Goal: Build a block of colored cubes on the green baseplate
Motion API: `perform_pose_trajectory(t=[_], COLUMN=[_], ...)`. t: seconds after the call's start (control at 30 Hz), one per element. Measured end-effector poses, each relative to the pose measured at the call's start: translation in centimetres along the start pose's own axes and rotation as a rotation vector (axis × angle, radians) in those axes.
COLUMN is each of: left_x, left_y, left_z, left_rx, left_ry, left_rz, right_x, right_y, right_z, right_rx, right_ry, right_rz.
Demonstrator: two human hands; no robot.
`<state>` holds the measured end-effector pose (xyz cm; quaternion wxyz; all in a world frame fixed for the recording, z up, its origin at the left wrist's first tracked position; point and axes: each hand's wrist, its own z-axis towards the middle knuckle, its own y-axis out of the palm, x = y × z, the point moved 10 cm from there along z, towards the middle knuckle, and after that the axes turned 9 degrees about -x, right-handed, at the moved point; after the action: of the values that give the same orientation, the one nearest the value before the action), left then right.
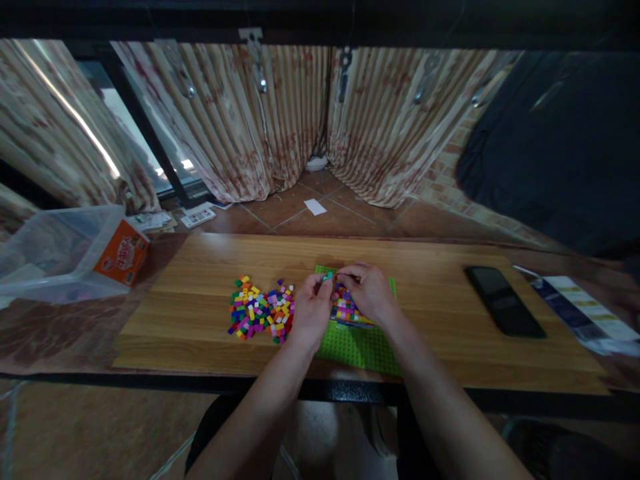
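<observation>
We list glossy plastic bricks [260, 308], a studded plastic baseplate [357, 343], a matt wood-grain tabletop [430, 267] and a glossy black phone [504, 300].

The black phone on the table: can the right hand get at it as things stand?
Probably yes. The black phone lies flat to the right of the right hand, with only bare wooden board between them. It is busy with a teal brick over the green baseplate.

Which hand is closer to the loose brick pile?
Left. The left hand is beside the brick pile, at its right edge; the right hand is farther right, over the green baseplate.
</observation>
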<state>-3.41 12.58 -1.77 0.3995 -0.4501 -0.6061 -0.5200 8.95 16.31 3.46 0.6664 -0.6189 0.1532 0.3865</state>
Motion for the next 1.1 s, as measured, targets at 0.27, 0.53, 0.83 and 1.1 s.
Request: perform_pose_trajectory(t=[0.27,0.53,0.83,1.1], left_x=[0.3,3.0,4.4,2.8], left_y=[-0.4,0.0,0.6,-0.3], left_z=[-0.3,-0.7,-1.4,-0.7], left_rx=[0.037,-0.022,-0.015,0.038], left_ry=[0.009,0.204,0.292,0.174], left_rz=[0.041,0.316,0.516,0.408], right_x=[0.6,-2.2,-3.0,-1.9], right_y=[0.1,-2.0,-1.6,-3.3], right_z=[-0.2,-1.5,-1.7,-2.0], right_rx=[-0.008,0.025,0.005,0.151], right_ry=[-0.010,-0.207,-0.227,-0.198], right_rz=[0.071,0.167,0.162,0.097])
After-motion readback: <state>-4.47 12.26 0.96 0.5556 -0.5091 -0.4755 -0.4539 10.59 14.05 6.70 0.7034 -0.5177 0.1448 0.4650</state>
